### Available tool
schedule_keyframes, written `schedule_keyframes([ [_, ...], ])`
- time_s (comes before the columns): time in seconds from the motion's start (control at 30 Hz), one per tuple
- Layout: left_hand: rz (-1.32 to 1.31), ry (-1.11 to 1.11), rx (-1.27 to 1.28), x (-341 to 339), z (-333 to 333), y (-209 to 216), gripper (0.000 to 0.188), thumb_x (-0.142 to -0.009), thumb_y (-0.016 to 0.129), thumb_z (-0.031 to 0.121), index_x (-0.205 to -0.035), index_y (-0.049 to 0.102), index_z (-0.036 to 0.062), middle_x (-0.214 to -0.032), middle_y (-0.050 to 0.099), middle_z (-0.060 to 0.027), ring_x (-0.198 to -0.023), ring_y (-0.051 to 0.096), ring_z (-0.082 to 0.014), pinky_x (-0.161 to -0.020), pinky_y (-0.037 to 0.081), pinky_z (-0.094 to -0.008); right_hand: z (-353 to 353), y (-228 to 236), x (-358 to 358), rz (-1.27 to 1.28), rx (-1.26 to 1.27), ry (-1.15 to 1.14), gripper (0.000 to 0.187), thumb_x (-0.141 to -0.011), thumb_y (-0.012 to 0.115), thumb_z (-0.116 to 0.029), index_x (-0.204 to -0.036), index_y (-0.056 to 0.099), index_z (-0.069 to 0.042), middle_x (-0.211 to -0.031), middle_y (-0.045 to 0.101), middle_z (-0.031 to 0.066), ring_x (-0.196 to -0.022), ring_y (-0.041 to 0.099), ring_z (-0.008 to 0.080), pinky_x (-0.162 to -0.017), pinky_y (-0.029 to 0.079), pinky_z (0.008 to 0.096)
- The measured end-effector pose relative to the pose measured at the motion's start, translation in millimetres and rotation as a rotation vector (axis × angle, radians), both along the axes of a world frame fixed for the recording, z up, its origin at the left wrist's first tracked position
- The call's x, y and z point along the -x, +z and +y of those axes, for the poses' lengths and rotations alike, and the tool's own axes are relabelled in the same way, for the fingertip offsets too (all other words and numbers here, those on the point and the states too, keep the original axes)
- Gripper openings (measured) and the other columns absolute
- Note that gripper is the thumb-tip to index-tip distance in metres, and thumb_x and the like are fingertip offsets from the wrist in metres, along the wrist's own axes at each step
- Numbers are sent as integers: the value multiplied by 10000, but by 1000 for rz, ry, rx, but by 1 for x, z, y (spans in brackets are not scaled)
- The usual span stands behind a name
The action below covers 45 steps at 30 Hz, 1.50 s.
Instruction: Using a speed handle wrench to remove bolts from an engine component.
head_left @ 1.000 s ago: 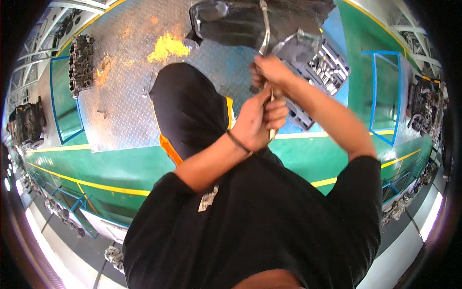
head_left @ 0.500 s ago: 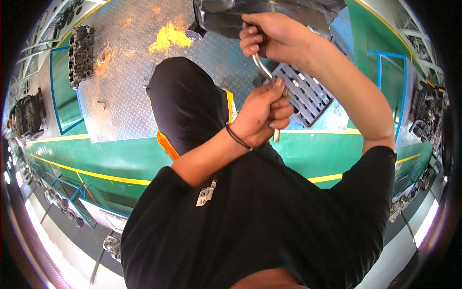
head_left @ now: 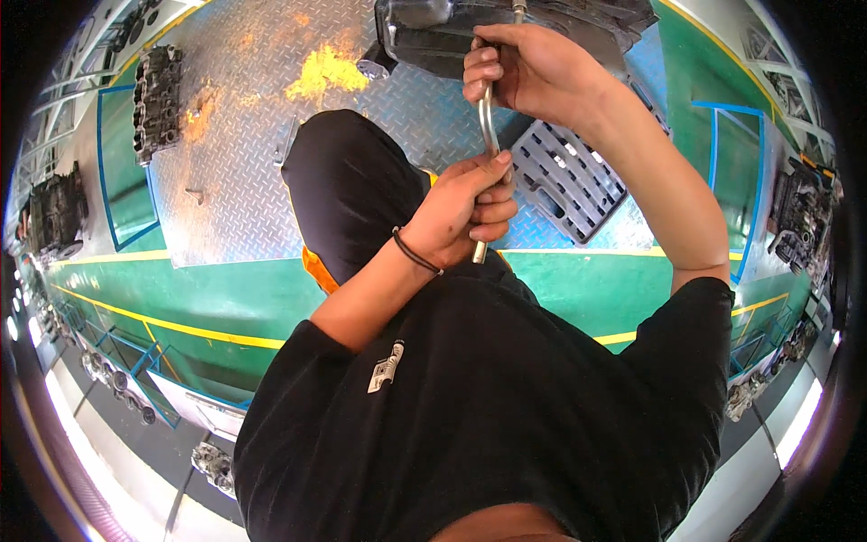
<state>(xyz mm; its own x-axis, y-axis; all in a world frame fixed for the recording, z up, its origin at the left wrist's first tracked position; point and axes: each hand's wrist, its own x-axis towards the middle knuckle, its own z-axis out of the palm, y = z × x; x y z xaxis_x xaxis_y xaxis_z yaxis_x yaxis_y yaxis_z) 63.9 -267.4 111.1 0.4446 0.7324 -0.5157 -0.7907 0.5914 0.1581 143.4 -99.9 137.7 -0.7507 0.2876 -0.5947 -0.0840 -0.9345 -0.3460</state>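
Observation:
Both hands are on a bent, shiny metal speed handle (head_left: 489, 122), which runs from the top of the view down toward my chest. My left hand (head_left: 468, 208) is wrapped round its near part, and the bare end of the rod sticks out below the fingers. Farther up, my right hand (head_left: 537, 74) grips the handle with fingers curled round it. Beyond that hand the rod reaches a dark engine part (head_left: 433, 36) at the top edge. Whether its tip sits on a fastener is not visible.
A grey socket tray (head_left: 569, 181) lies right of my hands on the diamond-plate surface (head_left: 244, 154). A cylinder head (head_left: 158, 104) stands far left, with a small metal piece (head_left: 193, 195) nearby. Yellow stains mark the plate. My black-clad knee (head_left: 348, 181) rises at centre left.
The near end of the speed handle has swung left, with my left hand moving along with it. My right hand keeps its grip and has shifted slightly right. The view has moved a little.

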Motion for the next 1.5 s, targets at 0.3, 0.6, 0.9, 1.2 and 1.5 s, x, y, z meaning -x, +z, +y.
schedule_keyframes([
  [0.3, -8, -42, 35, -4, 4, -1, 287, -939, 433, 260, -692, 354, 137, -557, 234, 70, -426, 185, -29, -343, 149, -183, 16, -79, -55, -533, -467, -24, 576, -886, 425, -527, -969, 517, 36, -860, 576, 137, -851, 595, 245, -761, 516, 378],
  [0.6, 6, -50, 21, -11, 3, -3, 284, -932, 423, 249, -684, 341, 140, -547, 222, 70, -419, 182, -32, -338, 150, -185, 99, -144, -13, -340, -309, -363, 321, -937, 411, -292, -947, 470, 23, -794, 562, 158, -712, 592, 276, -611, 525, 390],
  [0.9, -93, -72, 39, -18, 2, 4, 286, -933, 419, 257, -683, 336, 145, -543, 206, 70, -419, 181, -35, -340, 154, -190, 133, -196, -17, -238, -103, -443, 317, -939, 447, -338, -709, 496, -125, -575, 500, 67, -442, 464, 194, -363, 372, 317],
  [1.2, -163, -191, 52, -18, -25, 7, 306, -947, 388, 324, -706, 363, 138, -530, 212, 72, -412, 185, -36, -329, 153, -191, 78, -108, -33, -272, -353, -506, 233, -835, 561, -341, -747, 568, -124, -566, 499, 35, -452, 471, 189, -434, 428, 323],
  [1.5, -140, -279, 3, -19, -55, -13, 419, -944, 328, 490, -728, 374, 134, -512, 206, 75, -398, 176, -33, -329, 133, -191, 53, -70, -67, 202, -179, -557, 153, -815, 479, -207, -772, 534, -71, -684, 510, 39, -542, 424, 132, -433, 341, 227],
])
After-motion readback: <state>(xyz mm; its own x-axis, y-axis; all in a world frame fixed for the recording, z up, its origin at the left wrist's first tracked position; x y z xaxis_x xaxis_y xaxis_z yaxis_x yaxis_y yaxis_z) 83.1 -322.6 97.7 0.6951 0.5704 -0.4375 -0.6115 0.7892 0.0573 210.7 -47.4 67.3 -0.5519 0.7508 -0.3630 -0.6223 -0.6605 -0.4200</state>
